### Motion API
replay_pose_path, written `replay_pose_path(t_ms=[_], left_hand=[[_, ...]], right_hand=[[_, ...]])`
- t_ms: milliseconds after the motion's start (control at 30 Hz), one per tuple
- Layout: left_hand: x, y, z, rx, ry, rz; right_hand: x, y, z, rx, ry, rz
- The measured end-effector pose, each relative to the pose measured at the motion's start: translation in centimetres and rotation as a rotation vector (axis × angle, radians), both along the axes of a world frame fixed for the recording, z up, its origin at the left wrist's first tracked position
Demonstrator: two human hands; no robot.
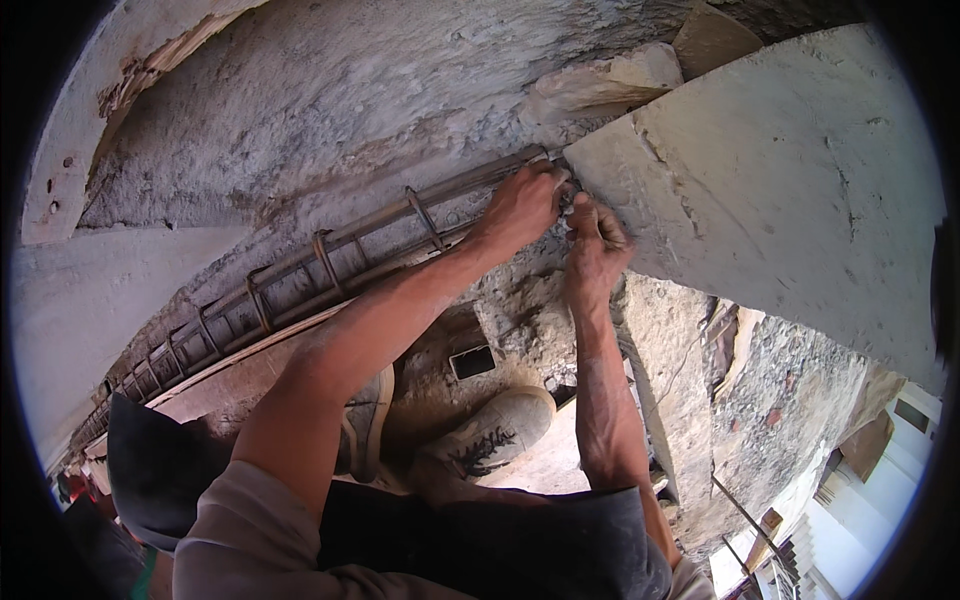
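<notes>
A long rebar cage (322, 262), long bars with several square stirrups around them, runs along the rough wall from lower left up to the centre. At its upper end my left hand (523, 208) is closed, with its fingers curled against the bar ends. Just to the right, my right hand (598, 245) is closed in a pinch, thumb up, almost touching the left. Something small and greyish sits between the fingertips; it is too small to name. A large pale concrete slab (770, 190) lies directly right of both hands.
Rough plaster wall (380, 90) rises behind the cage, with a loose stone chunk (610, 80) above the hands. Below are my shoes (495, 430) and a small dark rectangular object (472, 361) with a pale rim. Thin rods (745, 515) stick out at lower right.
</notes>
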State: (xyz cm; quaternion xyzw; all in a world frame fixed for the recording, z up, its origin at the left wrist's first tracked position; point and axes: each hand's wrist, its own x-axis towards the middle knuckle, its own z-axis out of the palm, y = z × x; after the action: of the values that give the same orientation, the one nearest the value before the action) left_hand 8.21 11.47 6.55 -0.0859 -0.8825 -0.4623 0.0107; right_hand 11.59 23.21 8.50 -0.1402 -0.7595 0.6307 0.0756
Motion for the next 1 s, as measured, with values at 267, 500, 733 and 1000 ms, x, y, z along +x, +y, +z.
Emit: replay_pose_path(t_ms=[267,500,733,1000], left_hand=[[-1.9,-1.7,-1.2,0.014,0.107,-0.127],[-3.6,-5.3,2.3,-0.053,-0.280,-0.414],[-4.2,-6.2,0.9,0.203,-0.669,-0.322],[-2.1,-5.8,1.0,-0.073,0.195,-0.379]], right_hand=[[-0.7,0.2,1.4,0.454,-0.072,0.097],[-1.0,0.5,1.4,0.550,0.001,0.143],[-1.1,-0.5,2.4,0.580,0.025,0.208],[-1.8,0.4,1.7,0.373,-0.055,0.167]])
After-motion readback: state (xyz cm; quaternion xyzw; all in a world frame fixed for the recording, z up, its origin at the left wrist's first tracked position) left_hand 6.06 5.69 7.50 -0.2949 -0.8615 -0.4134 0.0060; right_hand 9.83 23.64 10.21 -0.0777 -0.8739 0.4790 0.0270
